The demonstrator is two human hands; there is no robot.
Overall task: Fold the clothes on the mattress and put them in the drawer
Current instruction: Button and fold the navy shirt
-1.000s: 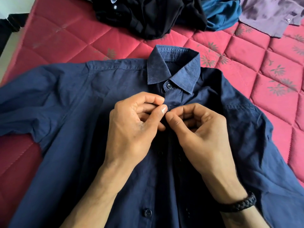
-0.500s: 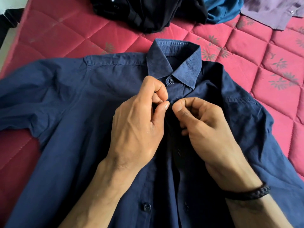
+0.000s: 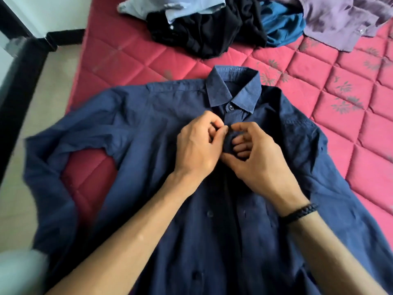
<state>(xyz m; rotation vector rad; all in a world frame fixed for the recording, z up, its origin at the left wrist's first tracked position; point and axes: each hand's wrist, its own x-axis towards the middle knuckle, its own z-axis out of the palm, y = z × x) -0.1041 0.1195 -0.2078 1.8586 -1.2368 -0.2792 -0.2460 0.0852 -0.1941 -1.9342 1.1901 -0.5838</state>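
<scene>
The navy shirt (image 3: 148, 133) lies face up on the red quilted mattress (image 3: 136, 58), collar (image 3: 234, 88) pointing away from the person. The collar button (image 3: 231, 107) is fastened. One sleeve (image 3: 49, 167) bends outward near the mattress edge, beside the floor.

Both hands work at the front placket just below the collar. The left hand (image 3: 197, 150) has its fingers curled, with thumb and forefinger pinching the shirt fabric at the placket edge. The right hand (image 3: 257, 162) also has curled fingers and grips a raised fold of the same placket, the thumb lying across the cloth below the fingertips. The two hands touch or nearly touch at the pinch point. A dark braided bracelet (image 3: 299, 212) sits on the right wrist.

Lower buttons (image 3: 210, 214) on the shirt front are unfastened.

At the far side of the mattress, well apart from the shirt, lies a heap of unfolded garments: a light blue garment (image 3: 180, 7), a black garment (image 3: 208, 30), a teal garment (image 3: 282, 28) and a lilac shirt (image 3: 340, 20). The drawer is out of view.
</scene>
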